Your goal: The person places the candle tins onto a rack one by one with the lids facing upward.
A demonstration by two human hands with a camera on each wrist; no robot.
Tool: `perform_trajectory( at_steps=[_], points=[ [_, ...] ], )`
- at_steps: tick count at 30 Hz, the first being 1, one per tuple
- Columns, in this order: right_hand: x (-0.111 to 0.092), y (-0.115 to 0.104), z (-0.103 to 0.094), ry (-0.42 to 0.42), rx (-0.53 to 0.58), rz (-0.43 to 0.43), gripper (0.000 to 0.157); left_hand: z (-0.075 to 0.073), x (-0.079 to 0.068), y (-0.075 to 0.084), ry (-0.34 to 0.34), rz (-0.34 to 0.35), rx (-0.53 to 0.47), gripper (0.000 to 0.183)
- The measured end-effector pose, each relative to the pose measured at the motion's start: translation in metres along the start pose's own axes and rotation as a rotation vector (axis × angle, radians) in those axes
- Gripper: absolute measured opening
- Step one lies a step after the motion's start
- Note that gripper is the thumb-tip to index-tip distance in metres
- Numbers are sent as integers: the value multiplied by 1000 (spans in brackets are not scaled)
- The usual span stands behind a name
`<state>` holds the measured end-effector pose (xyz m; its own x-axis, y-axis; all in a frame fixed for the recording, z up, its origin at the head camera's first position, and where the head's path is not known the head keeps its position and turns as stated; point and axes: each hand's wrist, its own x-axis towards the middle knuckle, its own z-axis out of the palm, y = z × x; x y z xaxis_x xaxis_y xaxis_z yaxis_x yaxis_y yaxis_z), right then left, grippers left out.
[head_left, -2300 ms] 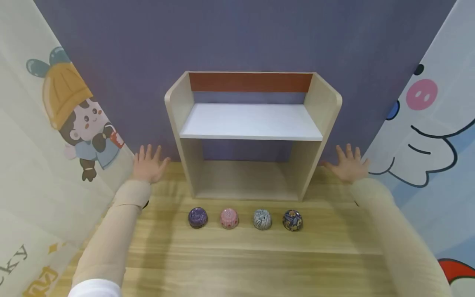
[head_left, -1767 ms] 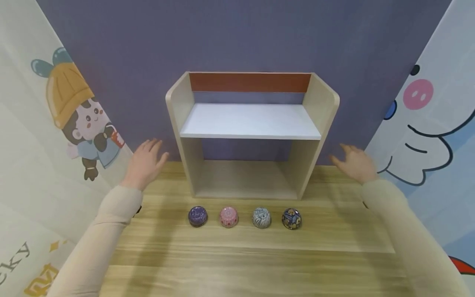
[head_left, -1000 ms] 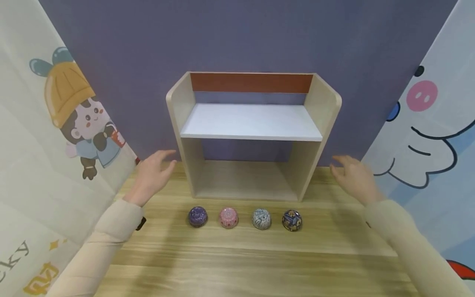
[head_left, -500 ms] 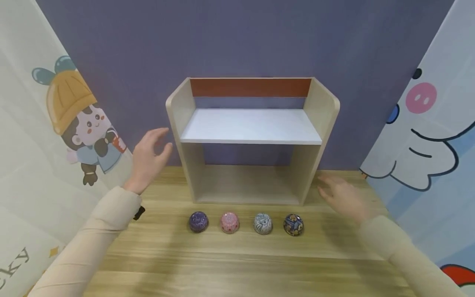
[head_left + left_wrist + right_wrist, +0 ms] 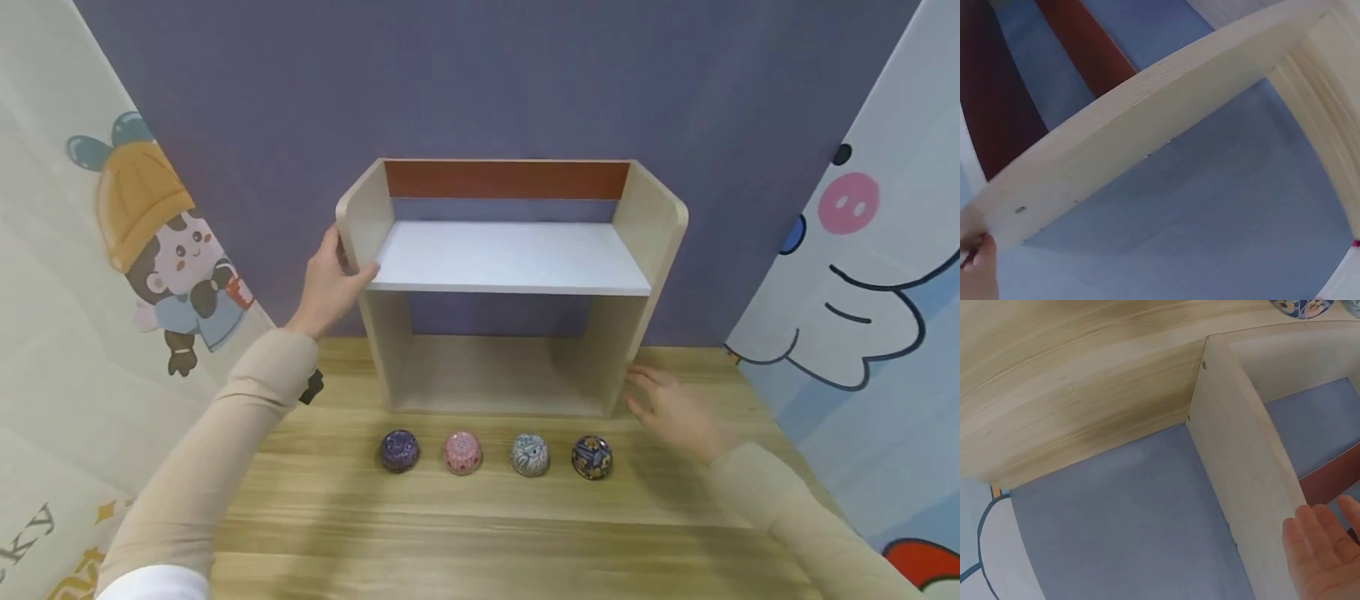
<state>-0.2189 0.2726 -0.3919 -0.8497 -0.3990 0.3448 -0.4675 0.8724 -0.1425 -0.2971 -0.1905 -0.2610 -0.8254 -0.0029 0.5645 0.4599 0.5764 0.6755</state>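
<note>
A two-tier wooden shelf unit [image 5: 517, 254] with a white middle board stands at the back of the table. My left hand [image 5: 330, 283] grips its left side panel [image 5: 1147, 100], the thumb at the front edge by the white board and the fingers on the outer side. Low on the right, my right hand [image 5: 678, 412] has its fingertips at the right side panel [image 5: 1229, 431], fingers fairly straight and nothing held. In front stand several small round patterned tins in a row: purple [image 5: 400, 451], pink [image 5: 462, 452], grey-white [image 5: 530, 455] and dark blue floral [image 5: 592, 457].
The wood-grain table [image 5: 480, 542] runs back to a blue-grey cloth backdrop [image 5: 510, 75]. Printed curtains hang at both sides, one with a child in a yellow hat [image 5: 142, 200], the other with a pink-snouted figure [image 5: 847, 204].
Both hands come in from beside the shelf unit. The left rises and takes hold of the left panel; the right lowers and reaches the right panel. The tins stay in place.
</note>
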Motion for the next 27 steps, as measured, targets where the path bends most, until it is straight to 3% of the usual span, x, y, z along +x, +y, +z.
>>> perform_trajectory(
  at_steps=[6, 15, 27],
  points=[
    [1, -3, 8, -21, 15, -9, 42, 7, 5, -10, -45, -50, -38, 73],
    [4, -10, 22, -61, 19, -24, 41, 5, 2, -20, -80, -132, -152, 60],
    [6, -13, 27, -106, 119, -11, 37, 7, -1, -24, -82, -192, -143, 51]
  ],
)
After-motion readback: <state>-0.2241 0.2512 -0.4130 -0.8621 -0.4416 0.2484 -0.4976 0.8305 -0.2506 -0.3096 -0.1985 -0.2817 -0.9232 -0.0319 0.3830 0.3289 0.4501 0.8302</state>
